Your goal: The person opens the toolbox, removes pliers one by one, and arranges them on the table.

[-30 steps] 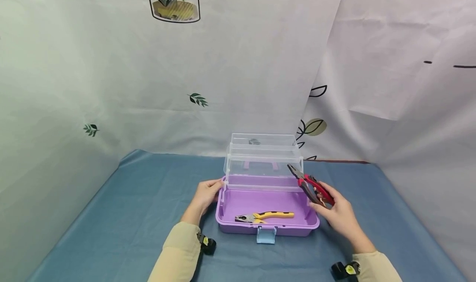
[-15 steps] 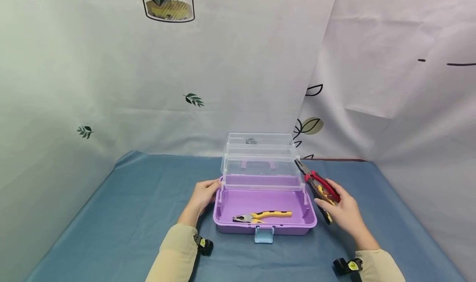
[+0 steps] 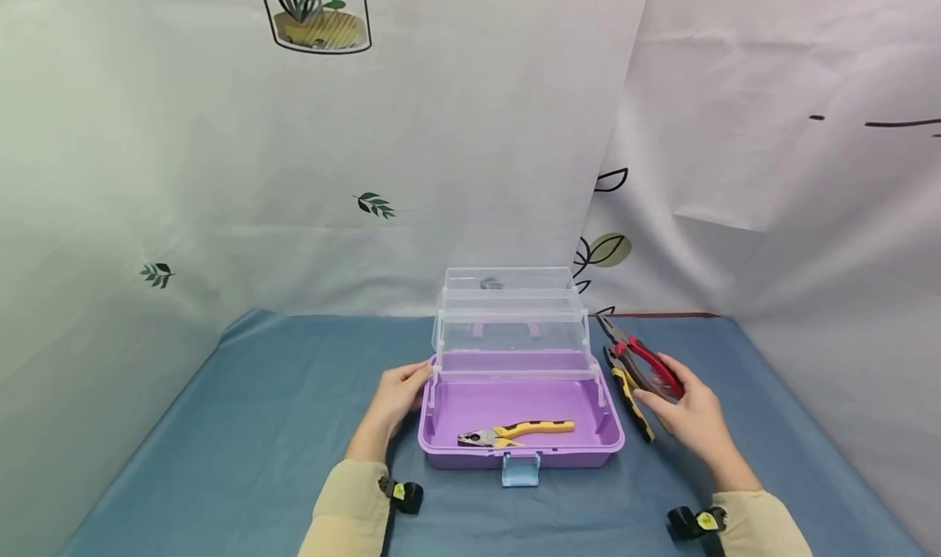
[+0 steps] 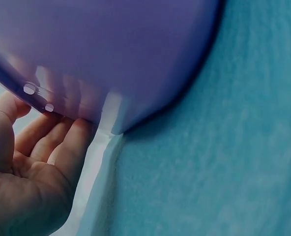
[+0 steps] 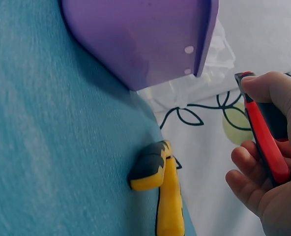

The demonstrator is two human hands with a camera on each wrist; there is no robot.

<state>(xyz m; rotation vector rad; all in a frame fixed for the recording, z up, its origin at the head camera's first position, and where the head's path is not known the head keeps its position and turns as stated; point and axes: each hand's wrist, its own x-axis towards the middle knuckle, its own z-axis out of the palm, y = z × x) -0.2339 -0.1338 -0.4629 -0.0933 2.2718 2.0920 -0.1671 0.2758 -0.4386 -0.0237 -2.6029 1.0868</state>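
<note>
Behind everything you have a pale, plant-printed fabric backdrop (image 3: 478,140), and in front of it the tabletop (image 3: 294,434), covered in blue cloth. On it your purple plastic toolbox (image 3: 522,398) stands open, its clear plastic lid and trays (image 3: 510,279) raised along the far side. Your hands are apart, one to each side of it: the left hand (image 3: 395,395) pinches the toolbox's left edge toward the far end, while the right hand (image 3: 693,416) grips the red-and-black-handled pliers (image 3: 654,363), their metal nose pointing far and left.

What has just changed is the place of those red pliers: a second ago their nose was over the toolbox's right side, and you have now brought them out to its right. More of the yellow-and-black-handled pliers (image 3: 633,405) on that side shows as a result; these seem to lie on the tabletop, clear of your fingers. For the work in hand, I judge that leaves the toolbox steadied by your left hand and the red pair outside it, firmly in your grasp. Inside, near the front wall, lies the yellow-handled pair of pliers (image 3: 531,427), nose to the left. Smallest of all, the light-blue latch (image 3: 520,471) hangs unfastened at the near side
</note>
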